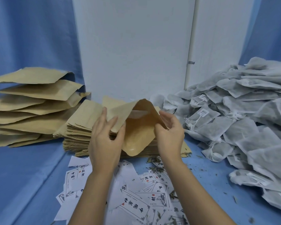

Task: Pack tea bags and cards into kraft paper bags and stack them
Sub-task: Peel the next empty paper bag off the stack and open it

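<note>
- We hold one kraft paper bag (pixel 136 137) between both hands, just above the stack of flat bags (pixel 81 125) on the blue counter (pixel 23 168).
- Our left hand (pixel 104 140) pinches the bag's left wall, and our right hand (pixel 169 132) grips the right edge, so the two walls are spread apart.
- The bag's long axis runs away from us.
- The tea bags (pixel 234 114) are heaped to the right, nearer our right hand, so that hand looks best placed to fetch one.
- The cards (pixel 133 203) lie scattered under our forearms, and the filled bags (pixel 28 108) are piled at far left.
- The cards carry black brush characters and a red seal; "中国" is legible.
- The tea bags' tags show barcodes, but the print is too small to read.
</note>
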